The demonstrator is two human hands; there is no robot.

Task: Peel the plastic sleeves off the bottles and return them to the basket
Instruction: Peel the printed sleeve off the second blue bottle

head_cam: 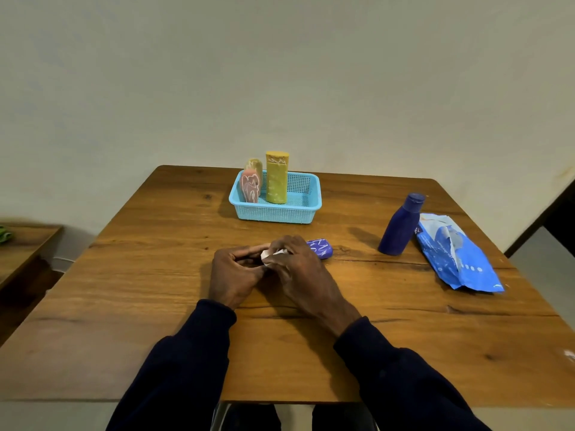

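Purple bottle: it lies on its side on the table [155,244], in front of the basket [308,209], and both our hands are on it. Only its far end [320,248] shows past our fingers.
Left hand [235,272]: the fingers are curled in and pinch the bottle's near end, where a white bit [272,255] shows. We cannot tell whether that is a cap or loosened plastic.
Right hand [298,265]: it is curled over the middle of the bottle, holding it down against the wood.
Basket: three bottles stand upright in its left half, the yellow bottle [276,181], the pink bottle [250,186] and a tan one [255,164] behind. All three appear to wear patterned sleeves.
Right side: a blue bottle [399,227] stands bare, well apart from the basket, with a torn blue wrap [457,259] lying just beside it.
Handling: we judge the bottle small, light and stiff. The film is thin, slick and likely to tear in strips rather than slide off whole. The round body will want to roll under a pull.
Where to hold: we would clamp the body with one hand. The other should take the film at a loose edge near the end and pull along the bottle's length.
Stage: the sleeve appears to be mostly on, so peeling has barely begun.
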